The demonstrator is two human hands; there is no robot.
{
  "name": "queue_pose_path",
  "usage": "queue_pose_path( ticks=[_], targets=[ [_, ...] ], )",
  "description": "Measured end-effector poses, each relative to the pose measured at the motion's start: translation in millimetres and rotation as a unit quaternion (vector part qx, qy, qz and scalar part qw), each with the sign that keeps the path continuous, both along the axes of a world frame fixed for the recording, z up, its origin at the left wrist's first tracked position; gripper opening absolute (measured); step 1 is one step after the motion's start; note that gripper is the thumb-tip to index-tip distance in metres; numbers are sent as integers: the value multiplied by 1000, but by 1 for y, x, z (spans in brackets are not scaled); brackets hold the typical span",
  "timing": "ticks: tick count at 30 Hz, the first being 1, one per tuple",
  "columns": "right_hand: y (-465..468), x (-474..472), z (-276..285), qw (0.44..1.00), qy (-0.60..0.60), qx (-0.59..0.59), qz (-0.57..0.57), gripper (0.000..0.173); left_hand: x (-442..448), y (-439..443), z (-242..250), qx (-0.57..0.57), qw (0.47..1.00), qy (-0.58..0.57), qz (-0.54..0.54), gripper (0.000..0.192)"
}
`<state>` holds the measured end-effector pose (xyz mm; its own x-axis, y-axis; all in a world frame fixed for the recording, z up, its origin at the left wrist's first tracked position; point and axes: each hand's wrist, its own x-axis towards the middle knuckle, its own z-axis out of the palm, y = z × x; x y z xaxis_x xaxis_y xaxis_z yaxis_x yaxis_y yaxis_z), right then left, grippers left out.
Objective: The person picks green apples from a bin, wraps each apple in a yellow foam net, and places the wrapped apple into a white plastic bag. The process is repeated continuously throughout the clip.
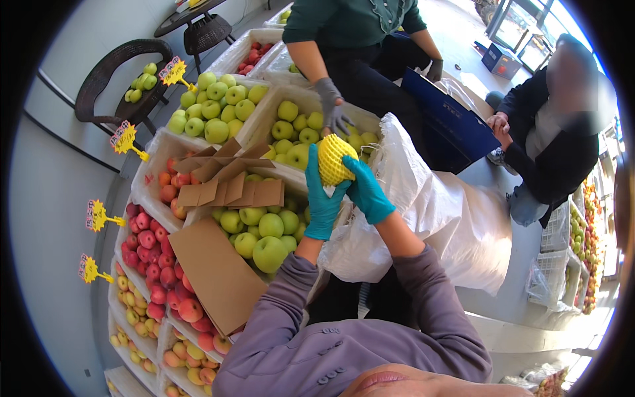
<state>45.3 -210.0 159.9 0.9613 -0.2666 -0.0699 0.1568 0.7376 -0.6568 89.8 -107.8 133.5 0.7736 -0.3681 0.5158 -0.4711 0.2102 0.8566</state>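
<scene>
Both of my hands wear teal gloves and hold one fruit wrapped in a yellow foam net (335, 160). My left hand (322, 206) grips its left side and underside, while my right hand (368, 188) presses on its right. The net covers the fruit, so its kind is hidden. Just beyond it is a crate of green apples (296, 126). Below and left of my hands, more green apples (270, 248) fill a nearer crate. A large white woven sack (446, 218) lies close to my right hand.
A co-worker's grey-gloved hand (331, 104) reaches over the far apples. A dark blue box (449, 119) stands beside that person; another person (550, 129) crouches at right. Cardboard dividers (230, 191) and a cardboard sheet (218, 273) lie over the crates. Red apples (154, 253) are at left.
</scene>
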Motion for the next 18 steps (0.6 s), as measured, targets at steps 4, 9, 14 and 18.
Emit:
queue_pose_path(
  ticks=[4, 9, 14, 18],
  targets=[
    [-24, 24, -7, 996, 53, -4, -78, 55, -11, 15, -29, 38, 996, 82, -19, 80],
    [-40, 46, -22, 974, 141, -81, -161, 61, -62, 101, -68, 208, 971, 119, -18, 56],
    [-49, 73, -19, 966, 151, -175, -115, 79, -94, 124, -53, 317, 941, -73, -90, 51],
    [-60, 47, 1, 923, 140, -359, 16, 74, -121, 83, -13, 138, 927, -76, -341, 46]
  ],
)
